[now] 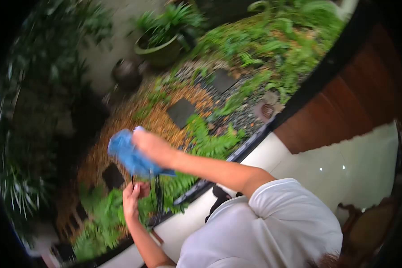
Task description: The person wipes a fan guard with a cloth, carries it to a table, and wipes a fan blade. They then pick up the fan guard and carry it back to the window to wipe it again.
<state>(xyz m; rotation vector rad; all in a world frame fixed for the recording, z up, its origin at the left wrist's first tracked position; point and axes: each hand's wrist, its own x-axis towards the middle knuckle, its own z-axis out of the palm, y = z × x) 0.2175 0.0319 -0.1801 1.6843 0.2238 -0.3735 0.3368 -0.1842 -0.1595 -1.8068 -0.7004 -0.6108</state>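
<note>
My right hand [154,145], blurred by motion, is closed on a bunched blue cloth [127,152] held out in front of me. Just below it, my left hand [133,196] has its fingers pinched together on a thin black cord [132,181] that runs up to the cloth. More dark cord [159,196] hangs in loose loops beside my left hand, its upper end partly hidden by the cloth.
Beyond a dark sill [250,147] lies a garden bed with ferns [214,143], gravel and square stepping stones [182,111]. A potted plant [158,53] and a round dark jar [126,73] stand farther back. Pale glossy floor [344,165] and brown wood [339,94] are at right.
</note>
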